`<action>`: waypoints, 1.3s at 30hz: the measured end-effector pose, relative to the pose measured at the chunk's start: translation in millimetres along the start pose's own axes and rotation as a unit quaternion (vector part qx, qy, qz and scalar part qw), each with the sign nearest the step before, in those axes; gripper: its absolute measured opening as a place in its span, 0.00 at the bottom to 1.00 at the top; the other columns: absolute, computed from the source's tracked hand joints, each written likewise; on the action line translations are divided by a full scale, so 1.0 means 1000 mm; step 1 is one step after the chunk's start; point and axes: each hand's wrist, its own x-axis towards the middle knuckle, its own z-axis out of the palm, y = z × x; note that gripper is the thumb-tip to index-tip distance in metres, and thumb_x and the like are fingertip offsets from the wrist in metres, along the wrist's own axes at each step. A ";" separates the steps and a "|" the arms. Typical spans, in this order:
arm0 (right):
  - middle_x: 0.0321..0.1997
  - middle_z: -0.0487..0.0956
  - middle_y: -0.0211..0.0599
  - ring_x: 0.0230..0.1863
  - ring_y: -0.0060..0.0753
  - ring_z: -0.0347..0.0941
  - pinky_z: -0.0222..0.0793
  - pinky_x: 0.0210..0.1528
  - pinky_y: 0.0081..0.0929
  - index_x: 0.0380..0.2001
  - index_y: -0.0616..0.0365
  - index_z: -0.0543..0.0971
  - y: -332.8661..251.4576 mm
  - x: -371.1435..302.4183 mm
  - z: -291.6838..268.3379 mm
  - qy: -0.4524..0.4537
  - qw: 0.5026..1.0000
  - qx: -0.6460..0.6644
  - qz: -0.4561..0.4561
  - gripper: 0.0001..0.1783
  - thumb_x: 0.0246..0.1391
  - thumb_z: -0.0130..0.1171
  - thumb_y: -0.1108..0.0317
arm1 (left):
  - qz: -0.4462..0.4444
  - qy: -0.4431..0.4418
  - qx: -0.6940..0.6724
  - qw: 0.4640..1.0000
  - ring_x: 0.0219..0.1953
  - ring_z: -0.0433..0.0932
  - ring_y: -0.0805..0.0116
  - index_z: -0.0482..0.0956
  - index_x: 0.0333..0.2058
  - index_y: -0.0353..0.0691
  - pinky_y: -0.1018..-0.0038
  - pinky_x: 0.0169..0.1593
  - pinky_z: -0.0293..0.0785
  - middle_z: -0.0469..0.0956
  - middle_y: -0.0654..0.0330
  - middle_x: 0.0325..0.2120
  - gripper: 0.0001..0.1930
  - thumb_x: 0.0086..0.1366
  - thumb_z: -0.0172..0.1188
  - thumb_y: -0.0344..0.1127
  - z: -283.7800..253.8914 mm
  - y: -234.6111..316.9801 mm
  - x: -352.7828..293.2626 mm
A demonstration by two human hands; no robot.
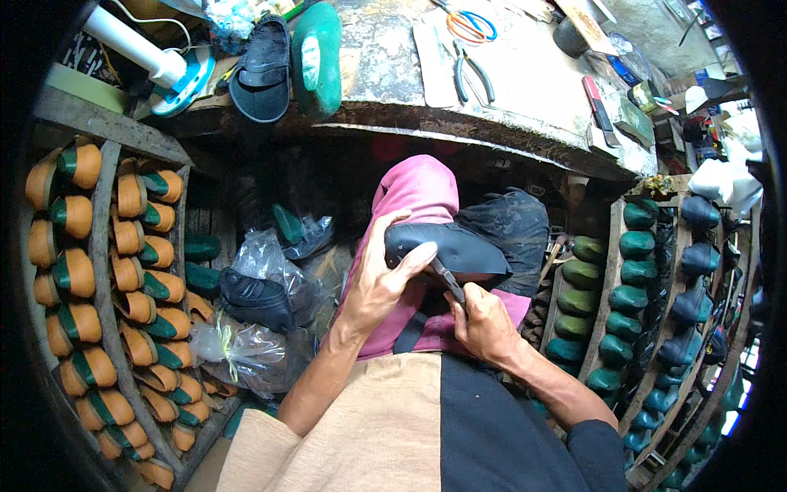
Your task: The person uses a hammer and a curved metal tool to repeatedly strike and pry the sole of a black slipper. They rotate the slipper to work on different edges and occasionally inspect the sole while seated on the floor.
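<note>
My left hand [381,275] grips a black shoe upper [463,248] over my lap, fingers behind it and thumb pressed on its near edge. The upper has a rounded, smooth surface and seems stretched over a form, which I cannot see. Closed around the dark handle of a slim knife-like tool [448,280] is my right hand [485,324]. The tool's metal tip meets the near edge of the upper, close to my left thumb. Pink cloth [416,184] covers one leg beneath the work.
Ahead stands a worn workbench [369,74] with pliers [469,75], a black sandal [262,74], a green shoe last [318,61] and a red-and-black cutter [598,102]. Racks of orange shoes [78,213] flank my left, green lasts [635,271] my right. Plastic bags [275,266] lie at left.
</note>
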 end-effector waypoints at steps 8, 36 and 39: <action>0.24 0.80 0.60 0.30 0.72 0.80 0.73 0.36 0.59 0.35 0.70 0.76 -0.008 -0.015 -0.039 -0.230 0.965 0.080 0.098 0.21 0.76 0.63 0.61 | 0.054 0.115 0.093 0.988 0.38 0.79 0.56 0.76 0.46 0.34 0.58 0.48 0.77 0.79 0.50 0.36 0.24 0.71 0.78 0.48 0.018 -0.015 -0.006; 0.26 0.81 0.28 0.30 0.23 0.74 0.70 0.36 0.34 0.47 0.53 0.90 0.124 0.286 -0.228 0.242 0.963 -0.098 0.062 0.13 0.65 0.73 0.59 | 0.095 0.139 0.165 0.972 0.39 0.78 0.54 0.73 0.47 0.34 0.57 0.49 0.76 0.78 0.49 0.35 0.27 0.70 0.77 0.50 0.005 -0.052 0.012; 0.31 0.86 0.29 0.31 0.25 0.77 0.72 0.36 0.35 0.51 0.48 0.90 0.145 0.313 -0.214 0.230 0.956 -0.171 0.060 0.14 0.68 0.70 0.56 | 0.107 0.153 0.160 0.969 0.38 0.78 0.53 0.73 0.47 0.34 0.57 0.48 0.76 0.78 0.48 0.35 0.27 0.70 0.77 0.50 0.008 -0.049 0.010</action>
